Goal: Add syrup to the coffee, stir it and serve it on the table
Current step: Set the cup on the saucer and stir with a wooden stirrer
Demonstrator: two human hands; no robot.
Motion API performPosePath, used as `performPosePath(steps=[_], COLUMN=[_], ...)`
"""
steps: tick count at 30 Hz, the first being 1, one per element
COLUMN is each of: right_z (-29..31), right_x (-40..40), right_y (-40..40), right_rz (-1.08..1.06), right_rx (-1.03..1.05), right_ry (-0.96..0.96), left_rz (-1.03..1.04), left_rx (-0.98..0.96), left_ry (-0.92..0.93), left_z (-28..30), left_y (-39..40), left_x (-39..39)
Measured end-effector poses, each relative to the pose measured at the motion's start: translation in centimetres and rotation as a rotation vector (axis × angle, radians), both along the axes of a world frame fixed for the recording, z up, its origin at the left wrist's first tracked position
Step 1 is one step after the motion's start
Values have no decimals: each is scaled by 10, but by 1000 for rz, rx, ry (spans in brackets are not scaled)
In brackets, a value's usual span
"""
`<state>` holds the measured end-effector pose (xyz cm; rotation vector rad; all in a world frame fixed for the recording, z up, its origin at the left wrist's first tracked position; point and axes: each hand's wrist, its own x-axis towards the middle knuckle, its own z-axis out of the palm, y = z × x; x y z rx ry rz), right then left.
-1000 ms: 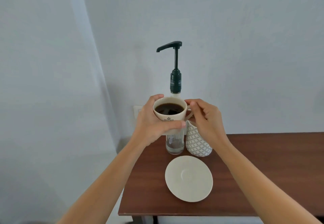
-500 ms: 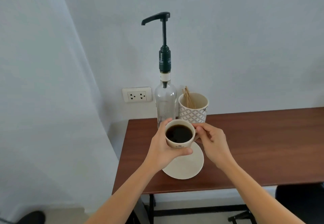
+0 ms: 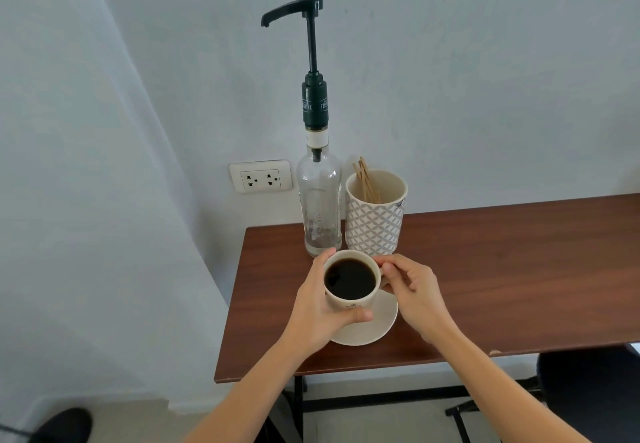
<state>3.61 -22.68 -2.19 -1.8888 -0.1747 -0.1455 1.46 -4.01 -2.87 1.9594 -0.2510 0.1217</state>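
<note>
A cream cup of black coffee (image 3: 350, 279) is held over a cream saucer (image 3: 379, 324) near the table's left front; whether it touches the saucer I cannot tell. My left hand (image 3: 317, 307) wraps the cup's left side and front. My right hand (image 3: 412, 290) pinches the handle on the right. Behind the cup stands a clear syrup bottle (image 3: 320, 200) with a tall dark green pump, spout pointing left. Beside it a patterned mug (image 3: 375, 214) holds wooden stir sticks (image 3: 365, 181).
The dark wooden table (image 3: 502, 269) stands against a pale wall, its left edge close to the saucer. A wall socket (image 3: 260, 176) sits left of the bottle. A dark chair seat (image 3: 592, 383) is at the lower right, a shoe (image 3: 62, 425) on the floor lower left.
Both hands have lowered the cup from in front of the pump bottle down to the saucer. The view has tilted down and pulled back.
</note>
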Motion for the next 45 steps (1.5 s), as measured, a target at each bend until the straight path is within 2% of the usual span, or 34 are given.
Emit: performPosePath(steps=[14, 19, 21, 23, 27, 31, 41, 43, 45], right_z=[1, 44, 72, 100, 125, 117, 141, 155, 171], right_x=[-7, 9, 37, 71, 135, 169, 147, 134, 115], right_y=[-3, -13, -17, -15, 5, 29, 12, 4, -7], right_rz=[-11, -254, -331, -286, -98, -83, -74, -100, -204], right_rx=[-29, -31, -122, -316, -700, -900, -717, -683, -536], right_ry=[5, -224, -316, -340, -90, 113, 2, -105, -286], left_rz=[-20, -10, 2, 4, 31, 60, 40, 38, 40], left_rx=[-7, -10, -18, -21, 8, 22, 12, 16, 16], left_ry=[18, 31, 10, -25, -24, 13, 19, 19, 22], left_z=[-5, -14, -16, -17, -18, -25, -28, -27, -26], left_y=[1, -1, -2, -2, 0, 2, 3, 2, 2], left_x=[-1, -4, -7, -9, -10, -7, -6, -6, -6])
